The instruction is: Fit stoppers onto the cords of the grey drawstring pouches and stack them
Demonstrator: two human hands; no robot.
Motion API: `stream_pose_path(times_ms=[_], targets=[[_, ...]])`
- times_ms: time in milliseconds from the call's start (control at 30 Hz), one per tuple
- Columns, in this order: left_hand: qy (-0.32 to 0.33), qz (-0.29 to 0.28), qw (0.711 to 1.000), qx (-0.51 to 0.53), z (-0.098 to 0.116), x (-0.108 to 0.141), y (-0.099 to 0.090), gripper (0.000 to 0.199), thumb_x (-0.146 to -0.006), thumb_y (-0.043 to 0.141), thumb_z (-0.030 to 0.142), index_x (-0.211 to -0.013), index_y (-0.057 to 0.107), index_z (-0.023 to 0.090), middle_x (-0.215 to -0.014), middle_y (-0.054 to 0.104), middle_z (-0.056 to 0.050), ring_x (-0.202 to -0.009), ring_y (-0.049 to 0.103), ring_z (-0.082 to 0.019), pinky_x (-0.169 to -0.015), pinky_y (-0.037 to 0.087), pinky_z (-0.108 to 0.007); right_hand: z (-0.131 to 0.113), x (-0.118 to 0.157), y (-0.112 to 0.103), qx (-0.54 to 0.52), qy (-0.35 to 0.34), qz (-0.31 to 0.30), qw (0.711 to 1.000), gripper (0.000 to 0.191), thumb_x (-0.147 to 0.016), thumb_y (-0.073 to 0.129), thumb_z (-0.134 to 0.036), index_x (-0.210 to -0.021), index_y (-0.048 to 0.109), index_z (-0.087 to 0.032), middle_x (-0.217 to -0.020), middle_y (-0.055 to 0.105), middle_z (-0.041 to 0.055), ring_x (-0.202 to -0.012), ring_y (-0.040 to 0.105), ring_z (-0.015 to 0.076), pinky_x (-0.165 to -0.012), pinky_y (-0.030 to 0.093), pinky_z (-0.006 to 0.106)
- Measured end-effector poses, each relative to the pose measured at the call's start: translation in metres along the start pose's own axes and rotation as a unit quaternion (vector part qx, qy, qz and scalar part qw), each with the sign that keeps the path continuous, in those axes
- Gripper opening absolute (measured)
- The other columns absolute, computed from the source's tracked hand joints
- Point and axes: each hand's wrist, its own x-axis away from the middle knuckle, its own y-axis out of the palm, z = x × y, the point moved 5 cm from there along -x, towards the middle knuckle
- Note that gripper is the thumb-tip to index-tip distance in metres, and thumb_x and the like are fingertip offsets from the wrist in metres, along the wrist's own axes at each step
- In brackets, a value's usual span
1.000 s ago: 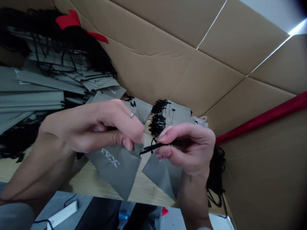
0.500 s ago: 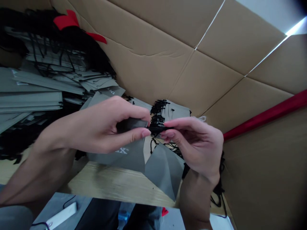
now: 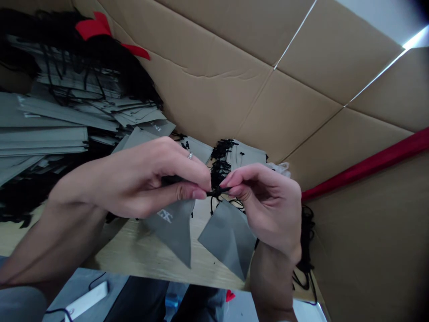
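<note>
My left hand [image 3: 157, 179] is closed, its thumb and forefinger pinching one end of a short stretch of black cord [image 3: 218, 191]. Opposite it, my right hand [image 3: 273, 208] pinches the other end, so the cord runs between my fingertips with a dark lump, perhaps a knot, midway. Below my left hand hangs a grey drawstring bag [image 3: 177, 239] with white lettering, its upper part hidden by the hand. A second grey bag [image 3: 228, 237] lies on the table under my right hand, with thin black cord loops at its upper edge.
Several stacked grey bags [image 3: 50, 138] and black cords fill the left side. Red strips [image 3: 94, 29] lie on top. Behind my hands is a smaller bag pile [image 3: 248, 152]. Cardboard walls [image 3: 217, 89] enclose the wooden table [image 3: 144, 255]. More black cord [image 3: 305, 239] hangs at right.
Both hands have moved slightly downward, and the right one a little left. The lettered bag has swung to a steeper hang. The grey edge at my left fingertips no longer shows.
</note>
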Motion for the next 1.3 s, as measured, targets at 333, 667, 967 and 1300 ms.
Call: stream_pose_path(times_ms=[333,667,967,1300], targets=[[-0.043,0.008,0.999,0.001,-0.001,0.001,0.004,0.032,-0.115,0.062,0.019,-0.084,0.065,0.024,-0.062,0.052,0.005,-0.052,0.043,-0.012,-0.053,0.036,-0.029,-0.003,0.003,0.017,-0.018,-0.115,-0.029,0.993,0.025,-0.098,0.095,-0.012,-0.116,0.089,-0.029,-0.102,0.091,0.0012,-0.084,0.084,0.0198,-0.074,0.072,0.035],[-0.027,-0.03,0.992,0.116,-0.006,0.002,0.016,0.029,-0.109,0.074,0.03,-0.079,0.075,0.029,-0.066,0.062,0.0,-0.057,0.057,-0.019,-0.058,0.049,-0.033,0.016,-0.003,0.028,-0.202,-0.211,-0.059,0.955,0.03,-0.09,0.105,-0.018,-0.115,0.09,-0.025,-0.085,0.088,-0.0003,-0.063,0.078,0.0159,-0.055,0.064,0.027],[-0.049,0.013,0.99,0.132,-0.007,-0.005,0.014,0.022,-0.108,0.074,0.019,-0.089,0.083,0.026,-0.067,0.068,0.002,-0.055,0.051,-0.013,-0.053,0.045,-0.026,0.034,-0.004,0.029,-0.277,-0.01,-0.105,0.955,0.039,-0.093,0.109,-0.054,-0.105,0.088,-0.023,-0.082,0.088,0.0024,-0.047,0.071,0.0132,-0.044,0.06,0.024],[-0.082,0.088,0.993,-0.005,-0.015,-0.005,0.02,0.019,-0.096,0.071,0.014,-0.083,0.084,0.021,-0.064,0.069,0.005,-0.053,0.052,-0.009,-0.05,0.04,-0.024,0.006,-0.004,0.007,-0.072,-0.043,-0.061,0.995,0.026,-0.091,0.101,-0.008,-0.11,0.092,-0.024,-0.094,0.091,-0.0003,-0.076,0.084,0.0144,-0.071,0.073,0.022]])
